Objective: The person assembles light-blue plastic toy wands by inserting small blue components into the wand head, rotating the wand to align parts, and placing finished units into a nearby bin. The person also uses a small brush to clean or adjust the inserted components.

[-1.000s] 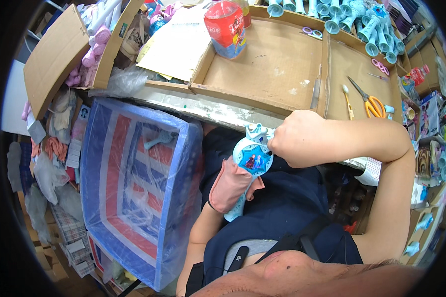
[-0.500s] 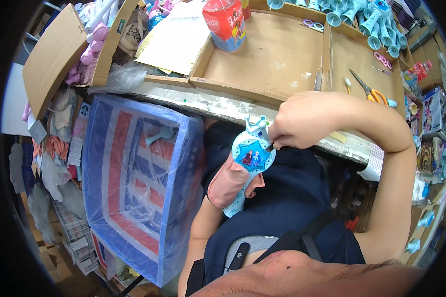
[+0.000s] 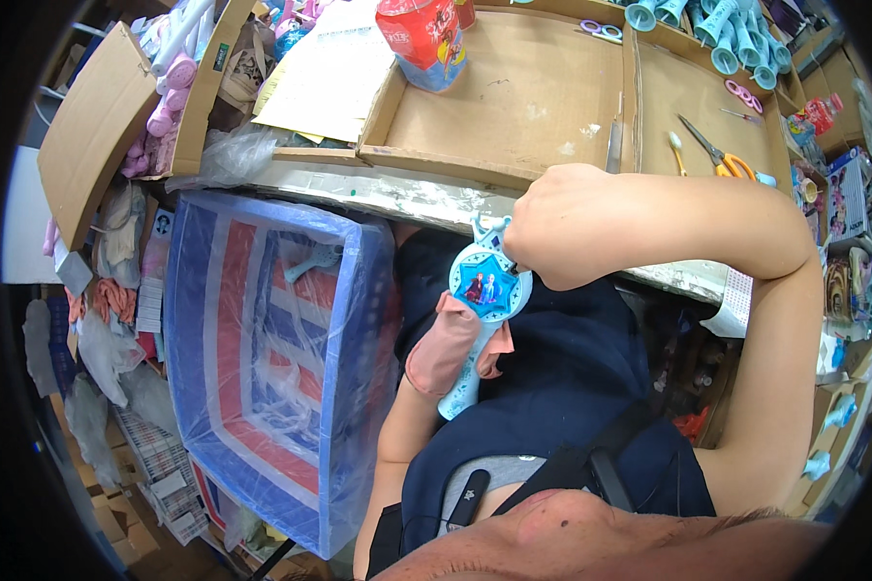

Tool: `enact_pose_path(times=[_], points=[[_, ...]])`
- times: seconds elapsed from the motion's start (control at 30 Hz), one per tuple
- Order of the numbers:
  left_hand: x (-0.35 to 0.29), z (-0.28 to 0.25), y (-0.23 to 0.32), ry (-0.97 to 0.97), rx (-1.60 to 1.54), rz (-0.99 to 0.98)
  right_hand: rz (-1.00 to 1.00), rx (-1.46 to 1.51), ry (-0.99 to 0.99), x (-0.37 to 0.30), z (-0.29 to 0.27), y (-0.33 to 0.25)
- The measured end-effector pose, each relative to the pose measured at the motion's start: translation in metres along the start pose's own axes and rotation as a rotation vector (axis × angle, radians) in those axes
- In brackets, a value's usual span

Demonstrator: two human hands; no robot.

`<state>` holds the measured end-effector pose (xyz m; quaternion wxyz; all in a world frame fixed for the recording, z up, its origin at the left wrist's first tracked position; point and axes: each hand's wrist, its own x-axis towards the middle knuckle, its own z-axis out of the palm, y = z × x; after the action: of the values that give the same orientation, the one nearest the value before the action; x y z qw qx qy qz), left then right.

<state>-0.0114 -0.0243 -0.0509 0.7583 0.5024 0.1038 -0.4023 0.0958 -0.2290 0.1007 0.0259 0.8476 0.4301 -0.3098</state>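
Observation:
Above my lap, my left hand (image 3: 442, 351), covered in a salmon-pink glove or cloth, is wrapped round a light-blue toy wand (image 3: 463, 389). The wand has a round head with a star-shaped picture of two figures and a small crown-like top. It stands tilted, its head toward the table edge. My bare right hand (image 3: 560, 228) is closed at the right side of the wand's head. A small dark bit shows by its fingertips; what they pinch is mostly hidden behind the hand.
Left of my lap stands a plastic-lined blue crate (image 3: 344, 387) with a blue toy piece (image 3: 312, 263) inside. On the table, cardboard trays (image 3: 513, 97) hold a red bag-like pack (image 3: 421, 44), orange-handled scissors (image 3: 717, 150) and a brush (image 3: 677, 150). Several blue wand parts (image 3: 727, 44) lie far right.
My right hand has turned and shifted slightly left, staying at the wand's head. The wand remains in my left hand. The whole view has shifted a little.

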Motion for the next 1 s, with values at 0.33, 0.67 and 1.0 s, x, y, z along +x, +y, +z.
enact_pose_path(times=[0.33,0.67,1.0], points=[[0.002,0.0,0.0,-0.011,-0.022,0.053,0.018,-0.093,-0.021,0.001,0.0,-0.008],[-0.006,0.012,0.012,0.094,0.066,0.08,-0.061,-0.048,0.113,-0.009,0.01,-0.001],[-0.02,0.025,0.016,0.18,0.257,0.406,-0.112,-0.082,0.499,-0.038,0.036,-0.021]])
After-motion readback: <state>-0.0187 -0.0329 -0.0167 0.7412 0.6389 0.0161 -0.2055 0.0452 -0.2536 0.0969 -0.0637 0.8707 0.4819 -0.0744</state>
